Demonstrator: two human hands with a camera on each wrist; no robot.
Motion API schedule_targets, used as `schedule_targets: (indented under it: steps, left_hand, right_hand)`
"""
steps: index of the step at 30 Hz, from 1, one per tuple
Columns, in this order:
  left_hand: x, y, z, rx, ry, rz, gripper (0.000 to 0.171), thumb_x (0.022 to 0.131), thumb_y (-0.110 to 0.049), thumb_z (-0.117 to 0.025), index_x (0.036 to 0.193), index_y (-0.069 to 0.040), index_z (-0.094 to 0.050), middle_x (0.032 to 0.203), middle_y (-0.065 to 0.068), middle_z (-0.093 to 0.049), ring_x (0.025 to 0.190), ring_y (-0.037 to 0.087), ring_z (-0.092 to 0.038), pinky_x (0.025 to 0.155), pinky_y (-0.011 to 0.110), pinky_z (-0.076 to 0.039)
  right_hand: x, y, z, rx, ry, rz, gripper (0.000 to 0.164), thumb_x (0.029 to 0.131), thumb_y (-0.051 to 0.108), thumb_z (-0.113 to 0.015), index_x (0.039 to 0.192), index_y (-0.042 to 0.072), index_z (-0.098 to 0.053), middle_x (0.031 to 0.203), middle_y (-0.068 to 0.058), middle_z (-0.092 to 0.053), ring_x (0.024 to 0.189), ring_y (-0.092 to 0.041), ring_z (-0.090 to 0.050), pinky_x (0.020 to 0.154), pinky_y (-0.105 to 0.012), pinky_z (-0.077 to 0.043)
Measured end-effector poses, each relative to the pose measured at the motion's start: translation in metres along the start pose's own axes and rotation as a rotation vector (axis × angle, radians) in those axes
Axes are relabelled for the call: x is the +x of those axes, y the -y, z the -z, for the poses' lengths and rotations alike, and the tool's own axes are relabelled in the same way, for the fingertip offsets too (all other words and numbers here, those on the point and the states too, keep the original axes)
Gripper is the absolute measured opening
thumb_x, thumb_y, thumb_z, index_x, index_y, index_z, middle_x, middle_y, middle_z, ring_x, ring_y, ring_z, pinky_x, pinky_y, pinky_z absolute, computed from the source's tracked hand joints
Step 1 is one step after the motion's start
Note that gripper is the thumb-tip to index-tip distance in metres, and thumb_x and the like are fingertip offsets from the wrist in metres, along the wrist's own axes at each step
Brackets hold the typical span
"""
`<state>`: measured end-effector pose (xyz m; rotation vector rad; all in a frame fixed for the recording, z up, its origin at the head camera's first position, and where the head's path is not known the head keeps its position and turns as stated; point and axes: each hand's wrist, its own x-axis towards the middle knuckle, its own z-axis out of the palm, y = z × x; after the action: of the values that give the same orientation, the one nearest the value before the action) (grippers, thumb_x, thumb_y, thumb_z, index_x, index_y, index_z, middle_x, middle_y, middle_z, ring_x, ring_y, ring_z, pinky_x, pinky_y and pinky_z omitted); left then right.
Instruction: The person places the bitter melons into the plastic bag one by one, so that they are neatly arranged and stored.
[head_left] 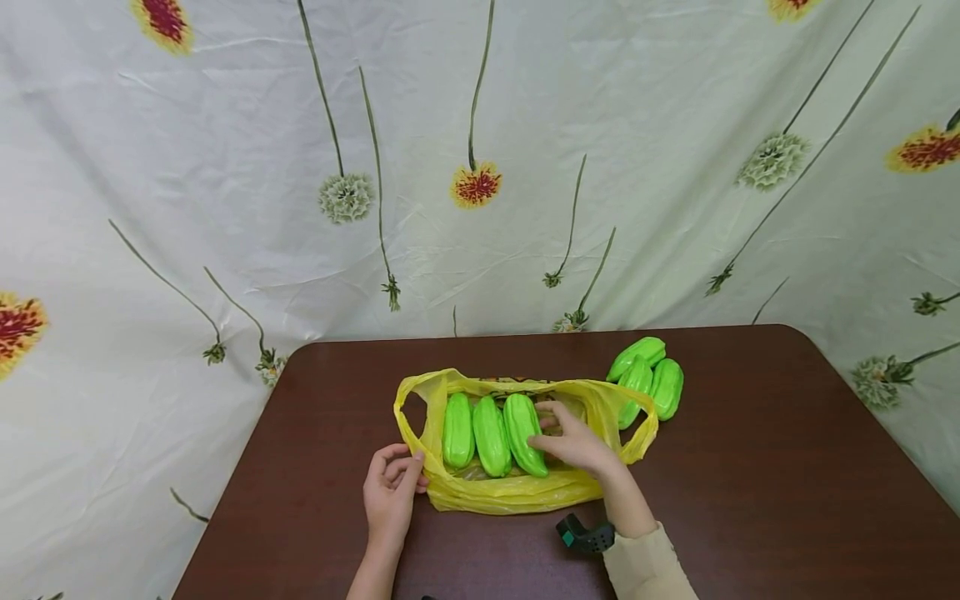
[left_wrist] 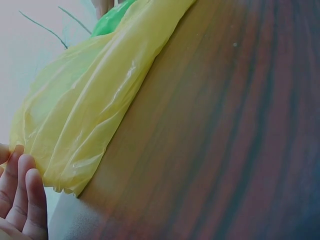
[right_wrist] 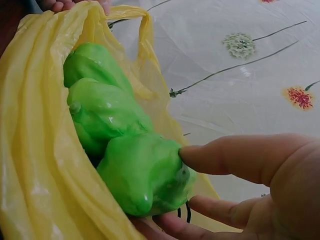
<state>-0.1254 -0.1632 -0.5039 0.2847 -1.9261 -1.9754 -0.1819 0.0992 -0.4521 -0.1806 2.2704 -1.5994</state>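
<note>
A yellow plastic bag lies with its mouth spread, and three glossy, ridged, long green fruits sit side by side inside. My left hand pinches the bag's left edge between thumb and fingers; in the left wrist view its fingertips meet the yellow film. Inside the mouth, my right hand holds the rightmost fruit. The right wrist view shows the thumb against that fruit's side, with the other fingers partly hidden under it.
Three more green fruits are grouped at the table's back right, just beyond the bag's right handle. The dark brown table ends at a flower-printed cloth behind. A dark band circles the right wrist.
</note>
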Motion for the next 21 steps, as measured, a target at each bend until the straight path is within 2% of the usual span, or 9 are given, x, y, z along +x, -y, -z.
schedule_targets:
  steps: [8, 14, 21]
  left_hand:
    - [0.000, 0.001, 0.000, -0.008, -0.001, -0.004, 0.022, 0.089, -0.005, -0.064, 0.107, 0.002, -0.053, 0.071, 0.003, -0.064, 0.052, 0.014, -0.057, 0.049, 0.024, -0.052]
    - [0.000, 0.001, 0.001, -0.012, 0.005, -0.025, 0.023, 0.089, -0.005, -0.065, 0.106, 0.003, -0.053, 0.070, 0.004, -0.064, 0.052, 0.014, -0.057, 0.049, 0.024, -0.052]
    - [0.000, 0.001, 0.000, -0.026, 0.010, -0.030, 0.023, 0.088, -0.004, -0.065, 0.106, 0.003, -0.053, 0.071, 0.003, -0.064, 0.052, 0.015, -0.057, 0.049, 0.024, -0.052]
  right_hand:
    - [-0.002, 0.002, -0.007, -0.138, -0.032, 0.054, 0.054, 0.089, 0.014, -0.064, 0.136, -0.002, -0.039, 0.120, -0.023, -0.051, 0.103, -0.036, -0.056, 0.079, -0.045, -0.049]
    - [0.000, 0.000, -0.010, -0.164, -0.047, 0.053, 0.054, 0.089, 0.015, -0.065, 0.134, -0.002, -0.042, 0.117, -0.021, -0.054, 0.099, -0.033, -0.058, 0.077, -0.043, -0.051]
    - [0.000, 0.002, -0.009, -0.134, -0.062, 0.029, 0.052, 0.088, 0.019, -0.067, 0.132, 0.001, -0.045, 0.120, -0.018, -0.053, 0.107, -0.036, -0.055, 0.078, -0.044, -0.051]
